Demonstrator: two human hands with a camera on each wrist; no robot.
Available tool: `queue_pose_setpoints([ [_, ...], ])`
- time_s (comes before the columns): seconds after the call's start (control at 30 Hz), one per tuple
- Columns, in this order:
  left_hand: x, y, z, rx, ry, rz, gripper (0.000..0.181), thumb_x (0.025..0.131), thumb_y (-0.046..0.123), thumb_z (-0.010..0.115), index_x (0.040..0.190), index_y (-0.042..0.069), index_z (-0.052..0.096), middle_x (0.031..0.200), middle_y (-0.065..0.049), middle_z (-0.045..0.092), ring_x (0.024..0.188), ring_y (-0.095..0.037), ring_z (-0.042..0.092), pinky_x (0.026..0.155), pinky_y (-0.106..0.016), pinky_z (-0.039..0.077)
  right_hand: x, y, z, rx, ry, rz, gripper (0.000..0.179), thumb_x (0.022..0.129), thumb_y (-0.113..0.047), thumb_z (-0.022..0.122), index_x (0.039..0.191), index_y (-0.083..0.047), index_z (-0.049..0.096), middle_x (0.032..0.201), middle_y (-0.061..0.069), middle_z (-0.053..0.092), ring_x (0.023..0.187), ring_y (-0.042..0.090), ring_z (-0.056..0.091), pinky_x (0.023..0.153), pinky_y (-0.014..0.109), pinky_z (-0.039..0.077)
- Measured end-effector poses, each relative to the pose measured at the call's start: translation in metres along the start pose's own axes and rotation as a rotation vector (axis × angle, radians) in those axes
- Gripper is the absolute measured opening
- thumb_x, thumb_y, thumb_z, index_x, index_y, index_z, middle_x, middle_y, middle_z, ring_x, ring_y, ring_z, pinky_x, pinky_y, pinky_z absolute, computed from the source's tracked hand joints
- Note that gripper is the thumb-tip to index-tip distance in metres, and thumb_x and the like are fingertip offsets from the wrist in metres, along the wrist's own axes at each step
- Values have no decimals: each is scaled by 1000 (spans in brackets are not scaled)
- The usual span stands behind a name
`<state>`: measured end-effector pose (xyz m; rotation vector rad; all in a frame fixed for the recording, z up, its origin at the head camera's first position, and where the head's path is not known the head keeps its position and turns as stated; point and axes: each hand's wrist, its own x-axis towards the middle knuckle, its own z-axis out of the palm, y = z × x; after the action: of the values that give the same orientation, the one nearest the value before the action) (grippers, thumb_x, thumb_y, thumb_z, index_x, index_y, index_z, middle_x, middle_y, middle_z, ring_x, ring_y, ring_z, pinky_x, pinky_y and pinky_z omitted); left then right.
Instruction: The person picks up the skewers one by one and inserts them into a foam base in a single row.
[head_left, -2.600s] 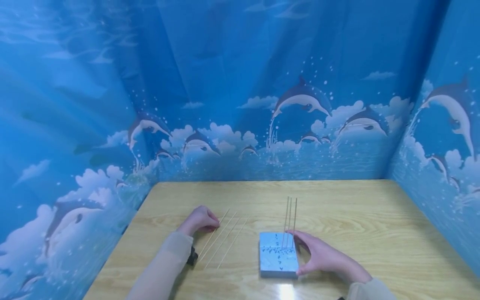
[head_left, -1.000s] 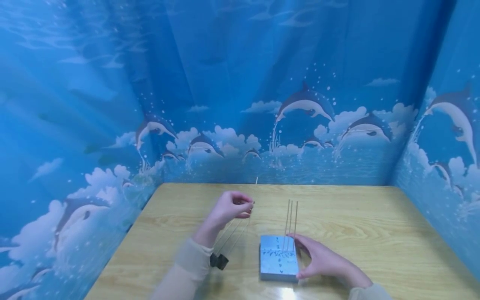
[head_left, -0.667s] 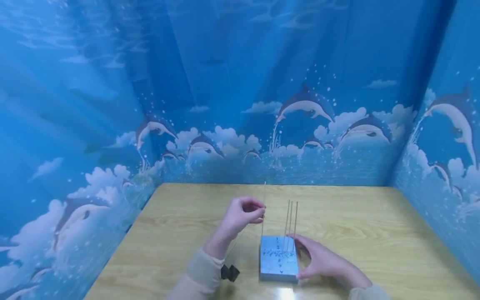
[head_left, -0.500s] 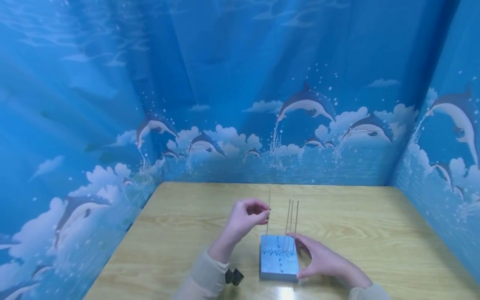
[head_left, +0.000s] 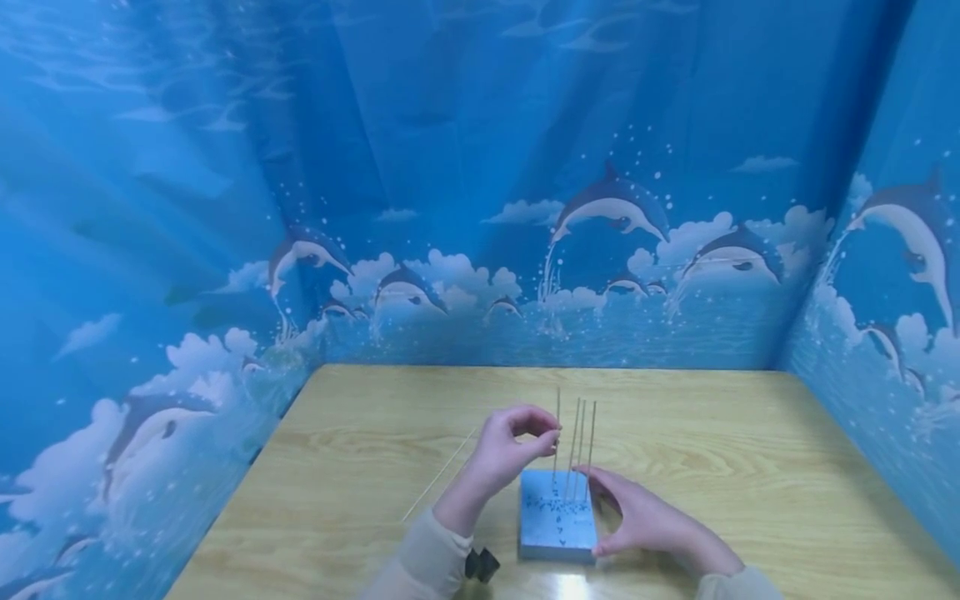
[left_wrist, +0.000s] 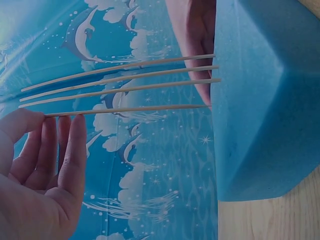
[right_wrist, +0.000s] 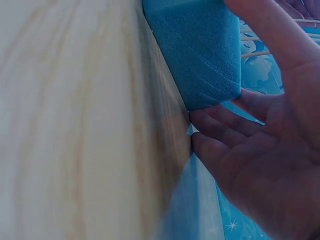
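My left hand (head_left: 506,454) pinches a thin bamboo skewer (left_wrist: 130,109) between thumb and fingertips. It stands nearly upright, its pointed lower tip right at the top face of a blue foam block (head_left: 558,533). Three more skewers (head_left: 591,442) stick up from the block's right part, side by side. Small dark marks form a cross on the block's top. My right hand (head_left: 641,517) grips the block at its right side, thumb at the near corner and fingers at the far one. In the right wrist view, fingers of that hand (right_wrist: 285,125) press against the foam's lower corner.
A loose skewer (head_left: 437,477) lies slantwise on the wooden table (head_left: 750,458), left of my left forearm, which hides part of the table. A blue curtain (head_left: 450,167) printed with dolphins hangs behind the table and along both sides.
My left hand has picked up one of the loose skewers from the table, turned it upright and carried it right to the block. My right hand has kept its place on the foam.
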<state>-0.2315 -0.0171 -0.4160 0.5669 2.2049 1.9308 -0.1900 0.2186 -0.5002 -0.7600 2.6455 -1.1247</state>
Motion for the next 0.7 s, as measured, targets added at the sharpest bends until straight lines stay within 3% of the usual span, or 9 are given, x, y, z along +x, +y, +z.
queue_pose_setpoints([
  [0.4,2,-6,5,58,-3,25,12,88,10,73,99,9,72,94,-5,72,84,-12,68,74,-23,62,2,1,0,21,-7,42,118,60,-53,87,151,-2,33,154,16,42,140,37,41,115,60,27],
  [0.7,2,-12,9,85,-3,28,12,88,9,72,99,10,71,94,-3,72,85,-8,67,73,-21,61,0,2,0,10,6,-5,118,60,-54,86,151,-1,33,153,15,44,138,39,43,113,60,29],
])
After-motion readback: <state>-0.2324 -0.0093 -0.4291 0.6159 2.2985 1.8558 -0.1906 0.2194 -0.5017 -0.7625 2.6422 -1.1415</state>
